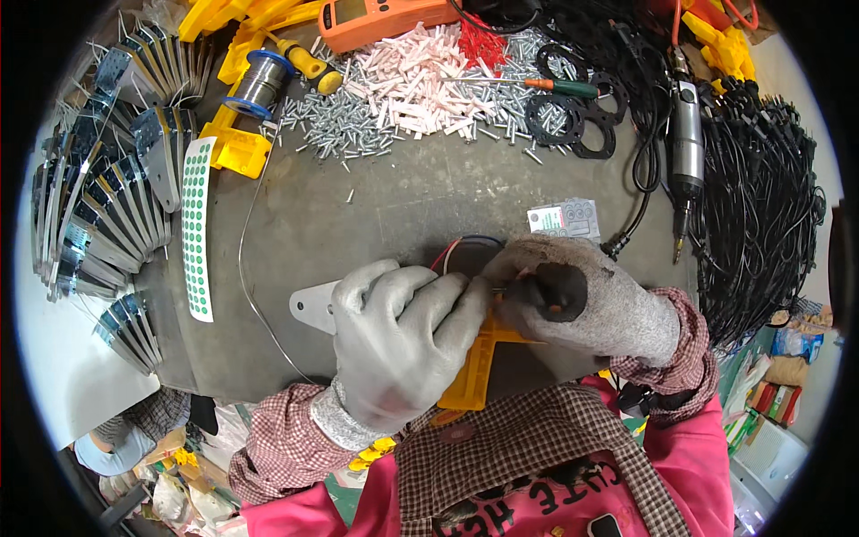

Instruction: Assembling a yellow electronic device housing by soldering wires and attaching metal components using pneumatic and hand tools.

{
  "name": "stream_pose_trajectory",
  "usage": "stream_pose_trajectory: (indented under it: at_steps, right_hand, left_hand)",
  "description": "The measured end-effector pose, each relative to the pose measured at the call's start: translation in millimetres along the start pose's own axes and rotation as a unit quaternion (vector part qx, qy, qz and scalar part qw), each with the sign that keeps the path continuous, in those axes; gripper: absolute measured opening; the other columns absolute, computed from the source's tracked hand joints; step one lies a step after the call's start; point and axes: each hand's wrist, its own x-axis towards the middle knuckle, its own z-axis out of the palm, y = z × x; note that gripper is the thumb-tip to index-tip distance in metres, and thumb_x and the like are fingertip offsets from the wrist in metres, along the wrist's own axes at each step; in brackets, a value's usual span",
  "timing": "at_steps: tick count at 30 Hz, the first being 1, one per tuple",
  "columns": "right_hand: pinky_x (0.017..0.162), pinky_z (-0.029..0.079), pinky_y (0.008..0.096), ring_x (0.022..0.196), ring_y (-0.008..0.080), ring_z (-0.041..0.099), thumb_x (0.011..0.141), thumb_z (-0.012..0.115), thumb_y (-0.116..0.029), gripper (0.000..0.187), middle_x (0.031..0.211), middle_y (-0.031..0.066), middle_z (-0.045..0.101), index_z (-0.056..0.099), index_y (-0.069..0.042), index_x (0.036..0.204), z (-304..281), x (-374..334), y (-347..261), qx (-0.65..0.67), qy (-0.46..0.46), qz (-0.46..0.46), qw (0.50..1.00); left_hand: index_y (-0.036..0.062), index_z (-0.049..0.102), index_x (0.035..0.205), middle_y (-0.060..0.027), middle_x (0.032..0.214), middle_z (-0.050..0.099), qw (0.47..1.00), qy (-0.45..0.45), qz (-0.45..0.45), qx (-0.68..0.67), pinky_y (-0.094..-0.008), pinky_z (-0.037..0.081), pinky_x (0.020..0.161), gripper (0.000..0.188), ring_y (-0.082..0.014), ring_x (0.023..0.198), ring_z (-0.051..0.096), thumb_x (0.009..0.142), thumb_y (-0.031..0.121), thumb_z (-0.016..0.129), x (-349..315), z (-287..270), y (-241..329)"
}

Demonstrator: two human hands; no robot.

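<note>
Both my hands wear grey work gloves and meet near the front of the bench. My left hand (398,331) is closed over a yellow plastic part (468,380) and a flat metal plate (310,306), whose rounded end with a hole sticks out on the left. Red, white and blue wires (454,251) loop out beyond its fingers. My right hand (582,300) is wrapped round a dark-handled tool (562,292), seen nearly end-on. A short bit of thin metal shaft points toward my left fingers; the tip is hidden there.
Screws (335,123) and pale plugs (420,80) are heaped at the back, with a screwdriver (573,88) on them. A solder spool (261,82) and green-dot sticker strip (198,228) lie left, beside stacked metal plates (107,197). An electric screwdriver (686,143) hangs right, near bundled black cables (756,206).
</note>
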Motion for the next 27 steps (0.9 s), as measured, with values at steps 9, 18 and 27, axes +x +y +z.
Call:
stream_pose_trajectory:
  at_steps: [9, 18, 27]
  right_hand:
    - [0.074, 0.052, 0.0373, 0.082, 0.0218, 0.066, 0.096, 0.062, -0.022, 0.02, 0.088, 0.0112, 0.067, 0.067, -0.005, 0.106, 1.9, 3.1, 4.3, -0.038, 0.015, 0.018, 0.999]
    - [0.071, 0.048, 0.0206, 0.082, 0.0064, 0.06, 0.098, 0.06, -0.01, 0.018, 0.104, 0.0055, 0.068, 0.065, -0.003, 0.114, -9.6, 19.5, -10.3, 0.045, -0.068, 0.165, 0.983]
    - [0.078, 0.05, 0.0265, 0.089, 0.0097, 0.061, 0.089, 0.071, -0.007, 0.017, 0.097, 0.0016, 0.066, 0.066, -0.004, 0.105, 1.7, 12.3, 4.5, 0.13, 0.009, 0.095, 0.987]
  left_hand:
    - [0.0049, 0.071, 0.106, -0.0063, 0.098, 0.069, 0.939, -0.07, -0.231, -0.245, -0.0374, 0.046, 0.09, 0.033, -0.0227, 0.096, 0.062, 0.074, -0.001, 0.071, 11.5, -13.1, 1.5]
    - [-0.0025, 0.062, 0.119, -0.0087, 0.079, 0.071, 0.853, 0.01, -0.256, -0.455, -0.0282, 0.05, 0.067, 0.042, -0.0156, 0.067, 0.066, 0.077, -0.007, 0.067, 7.2, -0.4, -8.4]
    - [-0.0037, 0.065, 0.112, -0.0046, 0.087, 0.073, 0.787, -0.012, -0.362, -0.499, -0.0208, 0.053, 0.074, 0.031, -0.0055, 0.077, 0.065, 0.081, -0.006, 0.064, 14.5, -8.8, -1.8]
